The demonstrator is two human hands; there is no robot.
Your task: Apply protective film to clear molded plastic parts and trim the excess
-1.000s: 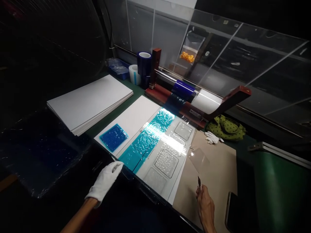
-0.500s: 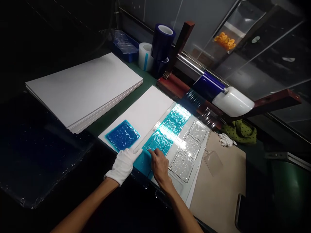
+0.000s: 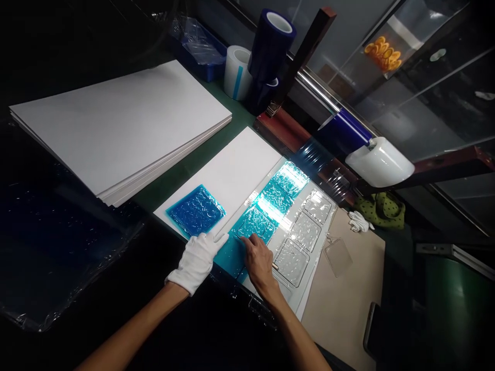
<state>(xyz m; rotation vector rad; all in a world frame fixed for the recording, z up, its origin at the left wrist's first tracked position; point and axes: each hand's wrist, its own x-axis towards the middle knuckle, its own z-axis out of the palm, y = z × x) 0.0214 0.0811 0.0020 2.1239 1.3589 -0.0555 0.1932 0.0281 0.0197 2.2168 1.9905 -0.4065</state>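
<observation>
My left hand (image 3: 196, 257), in a white glove, lies with its fingers stretched out on the near edge of a clear template sheet (image 3: 288, 298) with rounded rectangular outlines. Beside its fingertips is a square of dark blue film (image 3: 196, 210) on white board (image 3: 235, 162). My bare right hand (image 3: 258, 259) is closed on a thin stick-like tool (image 3: 275, 267); only its back end shows, and the tip is hidden. Its fingertips rest on the teal film strip (image 3: 251, 224) beside several crinkled clear film patches (image 3: 293, 261).
A thick stack of white sheets (image 3: 124, 129) stands at the left. Film rolls (image 3: 270, 46) and a blue tray (image 3: 211, 69) are at the back. A wooden rack holds a blue and white roll (image 3: 381, 162). Brown board (image 3: 344, 304) lies at right, near a green clog (image 3: 381, 208).
The camera view has shifted and tilted a little. My right hand has moved slightly right, and the tool's back end shows more clearly. My left hand stays where it was.
</observation>
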